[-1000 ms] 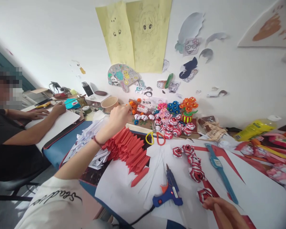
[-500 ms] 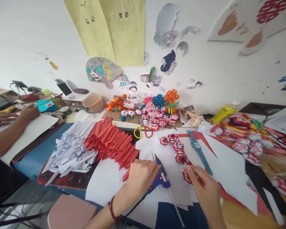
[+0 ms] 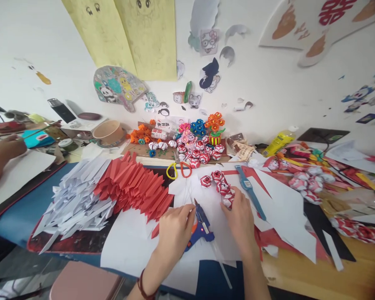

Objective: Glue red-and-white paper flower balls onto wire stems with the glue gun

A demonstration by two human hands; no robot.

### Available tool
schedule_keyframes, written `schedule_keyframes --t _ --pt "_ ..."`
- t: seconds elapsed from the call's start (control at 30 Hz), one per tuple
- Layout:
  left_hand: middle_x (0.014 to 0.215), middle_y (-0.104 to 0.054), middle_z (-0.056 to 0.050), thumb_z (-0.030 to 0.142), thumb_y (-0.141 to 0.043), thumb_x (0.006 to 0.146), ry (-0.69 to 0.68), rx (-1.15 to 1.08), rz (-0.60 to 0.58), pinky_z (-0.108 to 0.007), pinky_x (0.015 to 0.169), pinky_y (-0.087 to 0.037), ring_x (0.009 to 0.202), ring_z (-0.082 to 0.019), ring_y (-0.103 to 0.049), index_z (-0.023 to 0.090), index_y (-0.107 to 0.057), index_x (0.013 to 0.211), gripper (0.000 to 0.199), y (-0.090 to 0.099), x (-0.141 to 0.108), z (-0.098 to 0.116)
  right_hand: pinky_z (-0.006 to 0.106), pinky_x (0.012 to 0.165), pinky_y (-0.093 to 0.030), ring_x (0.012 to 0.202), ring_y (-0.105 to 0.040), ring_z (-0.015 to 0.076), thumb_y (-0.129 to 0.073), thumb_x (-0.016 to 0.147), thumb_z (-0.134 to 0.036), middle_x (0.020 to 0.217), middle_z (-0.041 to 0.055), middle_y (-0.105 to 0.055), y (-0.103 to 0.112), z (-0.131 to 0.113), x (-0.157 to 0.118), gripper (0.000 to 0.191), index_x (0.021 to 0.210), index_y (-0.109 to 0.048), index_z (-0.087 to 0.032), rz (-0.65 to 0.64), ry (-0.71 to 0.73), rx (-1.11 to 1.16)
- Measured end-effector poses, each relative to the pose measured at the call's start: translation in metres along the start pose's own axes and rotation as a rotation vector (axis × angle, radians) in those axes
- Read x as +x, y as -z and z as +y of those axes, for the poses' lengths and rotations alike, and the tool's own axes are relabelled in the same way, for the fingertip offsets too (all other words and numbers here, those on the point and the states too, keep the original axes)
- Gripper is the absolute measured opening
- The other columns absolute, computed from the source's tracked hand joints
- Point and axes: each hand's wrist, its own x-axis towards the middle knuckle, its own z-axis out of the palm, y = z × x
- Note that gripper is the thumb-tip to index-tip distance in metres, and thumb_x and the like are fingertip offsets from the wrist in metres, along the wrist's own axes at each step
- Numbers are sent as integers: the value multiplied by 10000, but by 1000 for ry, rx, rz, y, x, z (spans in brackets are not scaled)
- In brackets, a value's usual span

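Observation:
My left hand point(image 3: 176, 225) is closed in a pinch just left of a blue glue gun point(image 3: 203, 229) with a lit red spot; what its fingers hold, if anything, is too small to make out. A clear stick trails from the gun. Farther right, my right hand point(image 3: 239, 214) has its fingers around the nearest flower of a row of red-and-white paper flowers point(image 3: 222, 187) on white paper. One more such flower point(image 3: 206, 181) lies to the left of the row. Folded red strips point(image 3: 134, 185) and white strips point(image 3: 78, 200) are heaped to the left.
Scissors point(image 3: 178, 171) with yellow and orange handles lie behind the glue gun. A blue watch point(image 3: 251, 191) is right of the flowers. Finished flowers point(image 3: 198, 153) stand by the wall, with a yellow bottle point(image 3: 279, 141) to their right. Another person's hand point(image 3: 9, 148) is at far left.
My right hand has moved up and left, from the near flower to the row of flowers. The view has shifted right, so most things appear farther left.

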Motion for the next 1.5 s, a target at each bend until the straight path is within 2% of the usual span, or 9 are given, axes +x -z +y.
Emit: schedule_keyframes --t 0.17,0.27,0.37,0.47,0.6,0.7,0.87,1.1,1.5 --pt "689 -729 -11 206 -523 1024 -36 -143 -30 -300 604 -407 577 -176 -651 205 -698 925 201 -5 2 19 481 949 -528 1093 -661 317 -773 807 -517 1221 131 -689 29 3 -15 627 1337 -575 -246 12 -325 630" --pt "926 -769 -54 279 -639 986 -29 -406 -73 -312 705 -507 791 -212 -715 212 -680 1093 132 -5 5 35 417 889 -572 1091 -694 292 -782 787 -610 1272 136 -685 41 -2 -29 686 1343 -571 -266 -29 -386 1123" --pt "1268 -694 -128 401 -790 873 -48 -616 -123 -383 921 -549 1136 -287 -676 237 -590 1346 539 -3 8 47 445 893 -587 1137 -691 333 -765 749 -710 1277 157 -692 41 -11 -36 763 1336 -599 -252 -76 -296 1321" --pt "1372 -630 -133 414 -815 848 -47 -706 -127 -447 1064 -489 1273 -314 -600 283 -557 1419 641 0 8 50 423 948 -576 1155 -686 313 -835 744 -602 1239 125 -717 42 -25 -36 672 1295 -643 -268 -51 -170 1269" --pt "1284 -669 -92 385 -835 836 80 -925 -103 -380 968 -526 1138 -264 -642 298 -623 1339 553 1 5 40 413 1046 -537 1262 -639 305 -841 767 -553 1343 106 -686 53 -47 -40 626 1309 -657 -298 -22 -86 1218" --pt "1277 -685 -79 447 -867 791 171 -1227 -99 -361 984 -522 1167 -263 -638 294 -645 1328 601 -3 4 30 465 1087 -517 1334 -597 332 -809 797 -568 1436 119 -638 63 -59 -47 670 1381 -616 -303 -58 -82 1185" --pt "1379 -654 -114 490 -893 746 296 -1603 -120 -440 1116 -471 1326 -330 -579 260 -634 1358 703 -14 4 26 483 1103 -511 1346 -586 326 -831 811 -453 1488 109 -598 63 -70 -51 692 1437 -572 -313 -50 -155 1021" --pt "1374 -645 -90 501 -900 729 343 -1661 -144 -356 1020 -526 1252 -292 -614 288 -623 1364 725 -18 5 26 456 1063 -545 1342 -586 312 -785 852 -360 1477 85 -604 52 -74 -46 595 1413 -593 -314 -3 -94 760" --pt "1411 -627 -91 490 -863 782 275 -1534 -96 -352 1090 -490 1341 -291 -562 298 -604 1371 671 -19 6 19 468 1080 -529 1295 -609 299 -774 853 -299 1437 106 -604 49 -85 -40 591 1410 -575 -285 2 -57 814"
